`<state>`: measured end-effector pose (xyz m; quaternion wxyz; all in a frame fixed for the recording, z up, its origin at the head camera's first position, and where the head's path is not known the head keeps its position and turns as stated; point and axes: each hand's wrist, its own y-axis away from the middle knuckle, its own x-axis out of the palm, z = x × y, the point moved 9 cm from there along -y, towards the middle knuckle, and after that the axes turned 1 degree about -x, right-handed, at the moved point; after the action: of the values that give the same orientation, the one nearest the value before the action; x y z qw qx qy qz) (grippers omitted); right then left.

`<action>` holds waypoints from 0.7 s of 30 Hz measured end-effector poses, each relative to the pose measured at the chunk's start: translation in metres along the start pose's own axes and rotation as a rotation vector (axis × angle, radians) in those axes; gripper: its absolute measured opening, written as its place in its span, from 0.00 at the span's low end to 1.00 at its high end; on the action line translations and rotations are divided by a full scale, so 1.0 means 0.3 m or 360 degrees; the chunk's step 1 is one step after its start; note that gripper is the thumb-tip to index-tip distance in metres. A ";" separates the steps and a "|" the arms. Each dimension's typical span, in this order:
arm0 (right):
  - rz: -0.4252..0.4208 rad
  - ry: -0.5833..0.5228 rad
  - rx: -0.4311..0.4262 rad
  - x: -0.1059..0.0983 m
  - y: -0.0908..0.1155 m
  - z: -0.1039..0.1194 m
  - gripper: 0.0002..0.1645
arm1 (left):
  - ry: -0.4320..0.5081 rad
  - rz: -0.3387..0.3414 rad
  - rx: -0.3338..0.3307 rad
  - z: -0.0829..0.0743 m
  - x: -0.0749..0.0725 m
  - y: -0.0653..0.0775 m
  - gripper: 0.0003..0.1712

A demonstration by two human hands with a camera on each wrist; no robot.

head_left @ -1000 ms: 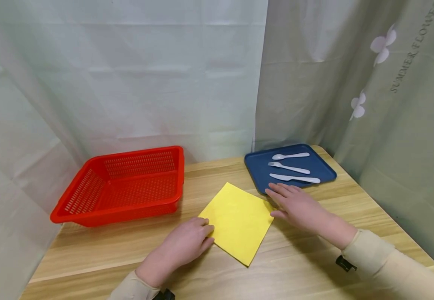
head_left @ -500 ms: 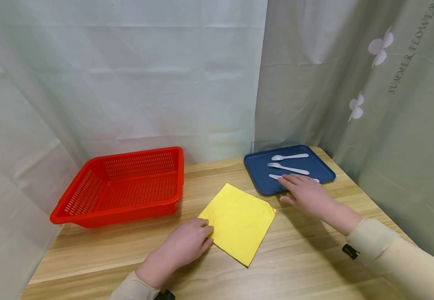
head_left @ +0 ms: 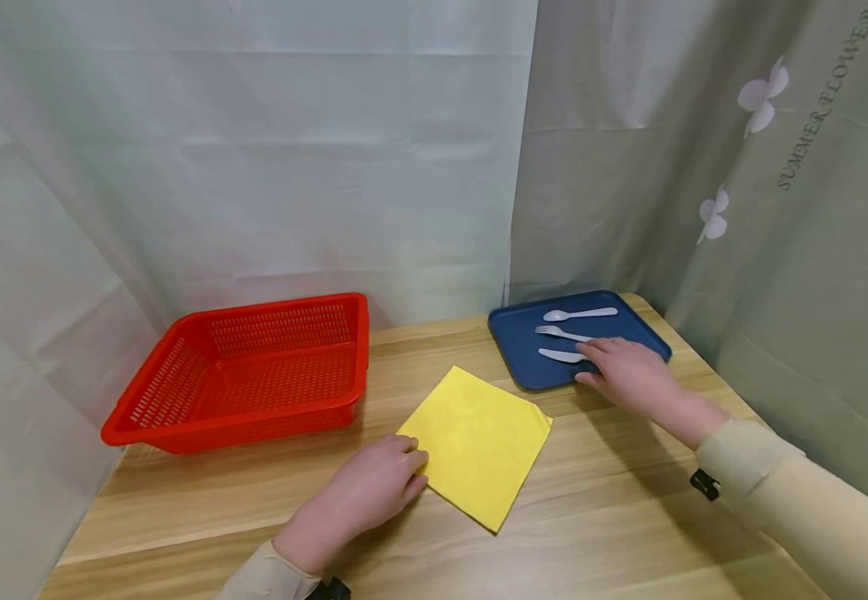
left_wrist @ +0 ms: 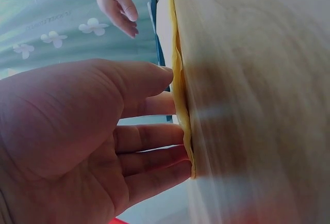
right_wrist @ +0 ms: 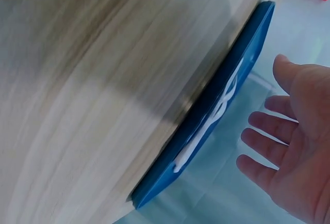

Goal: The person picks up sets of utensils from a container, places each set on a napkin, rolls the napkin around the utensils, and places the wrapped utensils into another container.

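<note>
A folded yellow cloth [head_left: 479, 446] lies flat on the wooden table, its far right corner slightly creased. My left hand [head_left: 370, 483] rests at its left edge; in the left wrist view the thumb and fingertips touch the top of the cloth [left_wrist: 179, 92] without curling round it. Above the near right part of a blue tray [head_left: 507, 333] hovers my right hand [head_left: 632, 375], fingers loosely extended and holding nothing. On the tray lie a white spoon [head_left: 580, 314], a fork [head_left: 557, 332] and a knife [head_left: 560, 356]; the hand covers the handles of the fork and knife.
To the left stands a red perforated plastic basket [head_left: 276, 421] with nothing in it. Light curtains [head_left: 291, 167] hang close behind the table [head_left: 434, 554] and along both sides. The tray sits at the back right corner.
My right hand has moved from the cloth's right corner, rightward and slightly farther back, over the tray. My left hand and the cloth stay nearly where they were.
</note>
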<state>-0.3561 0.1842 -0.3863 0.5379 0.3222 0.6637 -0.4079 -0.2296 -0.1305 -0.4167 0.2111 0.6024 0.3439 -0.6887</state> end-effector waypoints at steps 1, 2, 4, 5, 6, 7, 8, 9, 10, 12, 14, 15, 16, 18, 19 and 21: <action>-0.0004 0.0004 0.0006 0.000 -0.003 -0.007 0.33 | 0.0000 -0.0004 0.0004 -0.001 0.000 0.000 0.09; -0.0008 0.0007 0.0010 0.002 -0.006 -0.015 0.33 | 0.0000 -0.0005 0.0004 -0.001 -0.001 0.000 0.09; -0.0011 0.0013 0.0018 0.007 -0.012 -0.031 0.32 | 0.0002 -0.0003 0.0004 -0.001 0.001 -0.001 0.09; -0.0015 0.0014 0.0021 0.009 -0.015 -0.038 0.31 | 0.0001 -0.0002 0.0004 -0.001 0.002 -0.002 0.09; -0.0018 0.0019 0.0025 0.010 -0.018 -0.044 0.31 | 0.0000 -0.0003 0.0004 0.001 0.006 -0.003 0.09; -0.0023 0.0024 0.0027 0.011 -0.021 -0.050 0.30 | 0.0000 -0.0003 0.0004 0.002 0.008 -0.004 0.09; -0.0024 0.0030 0.0031 0.013 -0.025 -0.056 0.29 | -0.0001 -0.0002 0.0000 0.003 0.009 -0.004 0.08; -0.0022 0.0036 0.0040 0.014 -0.028 -0.062 0.29 | -0.0004 -0.0004 -0.0002 0.004 0.010 -0.004 0.08; -0.0020 0.0044 0.0044 0.015 -0.031 -0.067 0.28 | -0.0008 -0.0007 -0.0003 0.005 0.011 -0.005 0.08; -0.0012 0.0058 0.0047 0.014 -0.035 -0.073 0.27 | -0.0012 -0.0013 -0.0001 0.005 0.011 -0.005 0.08; -0.0003 0.0065 0.0043 0.014 -0.039 -0.080 0.25 | -0.0019 -0.0017 -0.0004 0.003 0.007 -0.005 0.08; -0.0002 0.0066 0.0038 0.012 -0.041 -0.083 0.24 | -0.0020 -0.0019 -0.0003 0.003 0.007 -0.005 0.08; -0.0002 0.0064 0.0031 0.011 -0.042 -0.084 0.23 | -0.0020 -0.0019 -0.0004 0.003 0.009 -0.005 0.08; -0.0012 0.0060 0.0016 0.007 -0.044 -0.087 0.20 | -0.0020 -0.0020 -0.0005 0.002 0.008 -0.005 0.08; -0.0016 0.0059 0.0008 0.007 -0.045 -0.089 0.19 | -0.0019 -0.0021 -0.0005 0.001 0.009 -0.005 0.08; -0.0026 0.0055 -0.0006 0.005 -0.047 -0.093 0.16 | -0.0017 -0.0024 -0.0007 -0.001 0.009 -0.005 0.08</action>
<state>-0.3814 0.2026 -0.3826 0.5236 0.3228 0.6763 -0.4054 -0.2310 -0.1290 -0.4191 0.2092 0.5957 0.3488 -0.6926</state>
